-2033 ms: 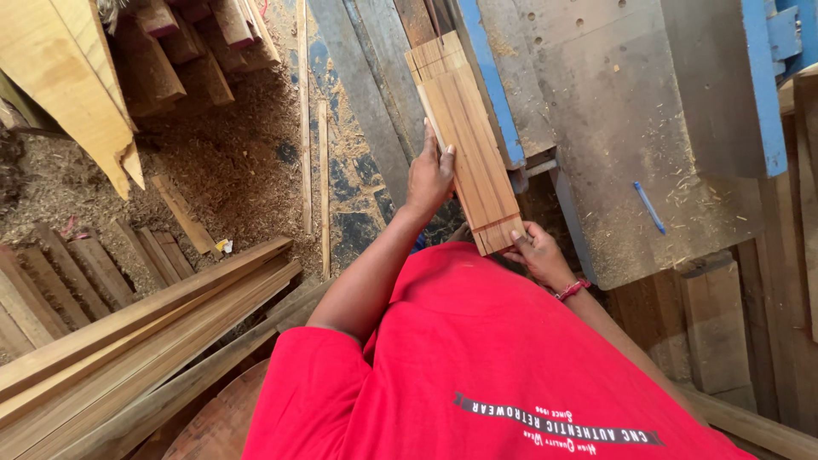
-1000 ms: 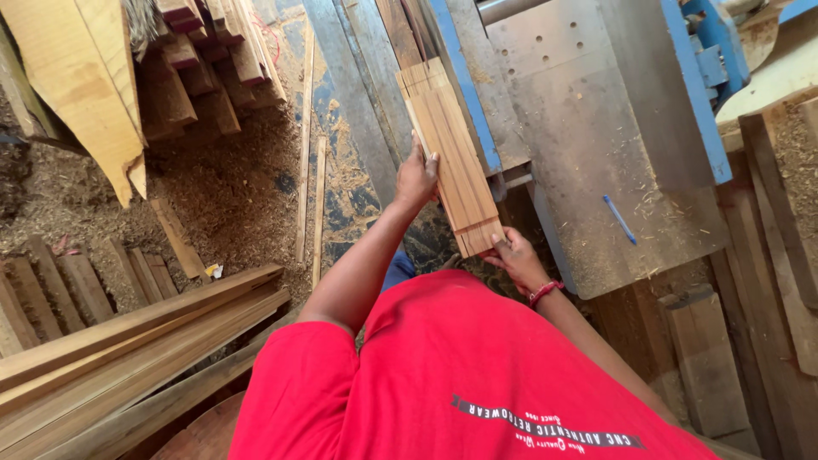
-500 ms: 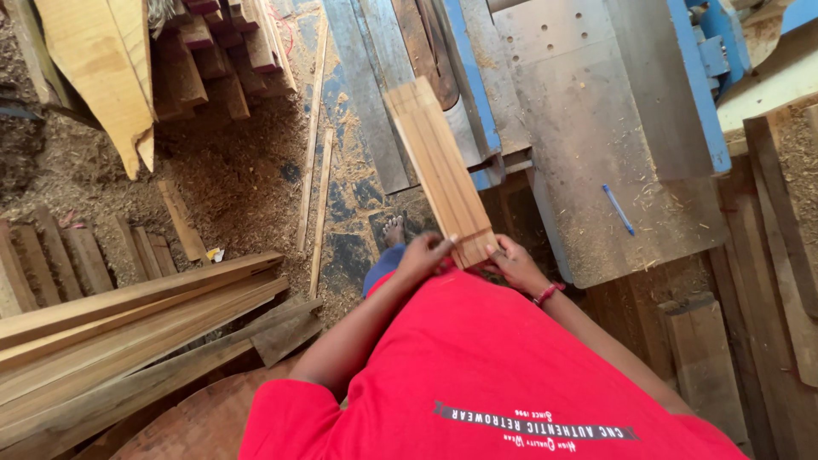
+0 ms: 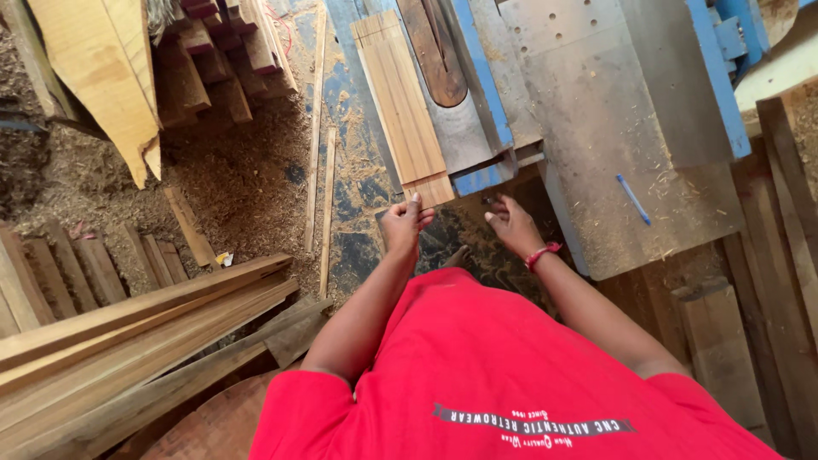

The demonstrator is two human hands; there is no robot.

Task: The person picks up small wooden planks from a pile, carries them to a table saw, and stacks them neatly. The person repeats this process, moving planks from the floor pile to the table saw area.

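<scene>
1. We are looking down over a red shirt (image 4: pixel 511 375) at our two bare hands working at a saw tabletop (image 4: pixel 596 128) of grey, scuffed metal with blue rails.

2. A slat (image 4: pixel 400 102), a long flat strip of pale wood with grooves running along its length, is lying on the tabletop beside the saw's dark wooden insert (image 4: pixel 436 51). Its near end is jutting just past the tabletop's edge.

3. Our left hand (image 4: pixel 403 226) is meeting that near end. The fingers (image 4: pixel 414 203) are curling loosely, with the tips touching the end of the slat; we cannot tell whether they are pinching it or only resting against it.

4. Our right hand (image 4: pixel 511 223), wearing a red wristband (image 4: pixel 542 254), is hovering just beside the slat's end with the fingers half open and holding nothing.

5. We are judging the slat to be light, thin and stiff along its length, though likely to flex or split if bent across the grain. Its sawn surface is looking dry and rough rather than slippery. Taking it by both long edges near the end seems the safest hold.

6. Sawdust (image 4: pixel 247 179) is covering the floor in a soft brown layer. Long squared planks (image 4: pixel 128 341) are lying at the lower left, and short dark offcuts (image 4: pixel 221 60) are heaped beyond the sawdust.
</scene>
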